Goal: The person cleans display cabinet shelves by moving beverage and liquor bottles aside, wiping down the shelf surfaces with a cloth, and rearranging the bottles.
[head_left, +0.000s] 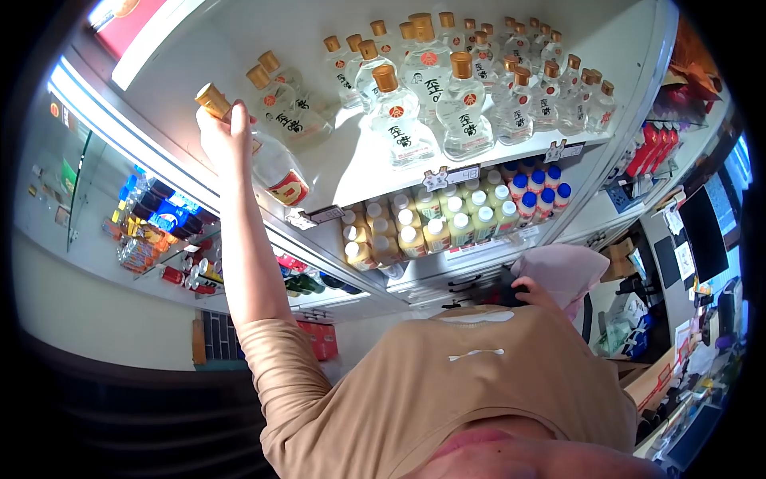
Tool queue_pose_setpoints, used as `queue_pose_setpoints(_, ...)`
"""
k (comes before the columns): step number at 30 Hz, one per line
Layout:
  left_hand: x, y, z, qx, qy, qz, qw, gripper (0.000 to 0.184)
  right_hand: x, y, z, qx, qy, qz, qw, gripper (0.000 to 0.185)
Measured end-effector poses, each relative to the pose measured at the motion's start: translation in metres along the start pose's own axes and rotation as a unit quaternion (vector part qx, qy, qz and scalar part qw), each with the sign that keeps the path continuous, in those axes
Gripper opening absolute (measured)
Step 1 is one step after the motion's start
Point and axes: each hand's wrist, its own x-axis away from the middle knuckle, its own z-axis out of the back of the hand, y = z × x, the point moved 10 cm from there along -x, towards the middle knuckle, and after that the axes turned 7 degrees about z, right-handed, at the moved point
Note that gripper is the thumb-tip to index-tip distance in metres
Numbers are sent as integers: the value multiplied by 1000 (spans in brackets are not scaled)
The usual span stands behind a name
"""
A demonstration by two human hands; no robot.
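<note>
My left hand (227, 142) is wrapped round the neck of a clear glass liquor bottle (281, 174) with a gold cap and a red label near its base. The bottle leans at the left end of the white shelf. Beside it stand two more clear bottles (275, 104) with gold caps. My right hand (536, 294) is low in front of my body, its fingers closed on a pale pink cloth (562, 275). A dark thing beside these fingers is too unclear to name.
Several gold-capped bottles (399, 120) fill the shelf (351, 176), small ones at right. Below are rows of yellowish drink bottles (461, 230) and blue-capped ones (545, 199). A glass-shelved drinks case (76, 184) is at left, a cluttered desk with a monitor (706, 231) at right.
</note>
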Motion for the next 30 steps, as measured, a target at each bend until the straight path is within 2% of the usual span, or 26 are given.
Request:
queue_pose_setpoints(2, -1, -7, -4, 6, -1, 7, 1000, 32, -10, -8, -7, 107, -40, 57, 992, 28)
queue_pose_setpoints(5, -2, -16, -8, 16, -7, 12, 1000, 32, -18, -4, -15, -23, -37, 11, 999, 32)
queue_pose_setpoints(8, -3, -26, -8, 24, 0, 13, 1000, 33, -22, -24, -25, -123, -43, 24, 991, 34)
queue_pose_setpoints(14, -4, -33, -5, 54, 15, 0, 998, 34, -31, -35, -42, -199, -80, -42, 976, 34)
queue_pose_setpoints(16, -11, -44, -5, 35, 22, -19, 999, 36, -37, -36, -46, -207, -97, -19, 973, 34)
queue_pose_setpoints(20, -12, -34, 0, -135, 58, -72, 987, 51, -38, -39, -52, -230, -108, -25, 967, 35)
queue_pose_setpoints(23, -2, -14, 9, -154, 130, -151, 968, 67, -42, -28, -51, -231, -111, -28, 966, 35)
queue_pose_setpoints(26, -3, -17, 5, -132, 92, -118, 980, 82, -45, -26, -48, -223, -111, -14, 968, 35)
queue_pose_setpoints(29, 8, 4, 8, -267, 165, -95, 945, 85, -47, -12, -45, -241, -94, -36, 965, 34)
queue_pose_setpoints(30, 16, 22, 10, -253, 192, -152, 936, 85, -48, -11, -43, -239, -89, -42, 966, 34)
